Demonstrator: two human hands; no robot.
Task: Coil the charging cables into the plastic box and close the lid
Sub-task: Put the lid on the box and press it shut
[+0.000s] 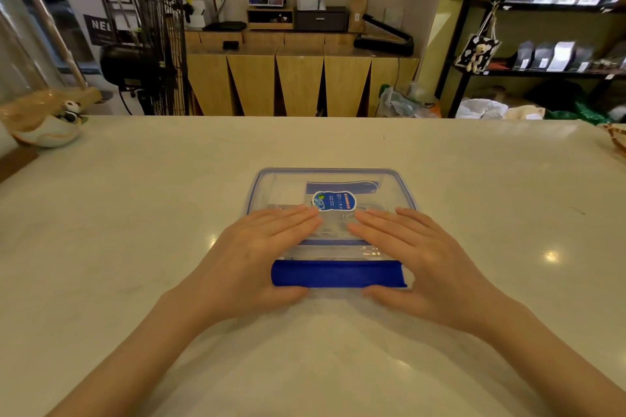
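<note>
the clear plastic box (330, 213) is lying flat in the middle of the pale smooth worktop (135, 213), its long side going left to right. the lid (338, 176) with a blue rim is sitting on top. the left hand (261, 254) and right hand (416, 257) are pressing down flat, fingers spread, near the blue clip (338, 274). thin cables (333, 227) are showing through. lots of room all around.

Pale countertop (135, 213), wooden cabinet (301, 85), black shelving (474, 10), standing fan (162, 44)

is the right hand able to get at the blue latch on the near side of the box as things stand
Probably yes: the right hand already lies flat on the lid, its thumb beside the blue latch, nothing between them.
</note>
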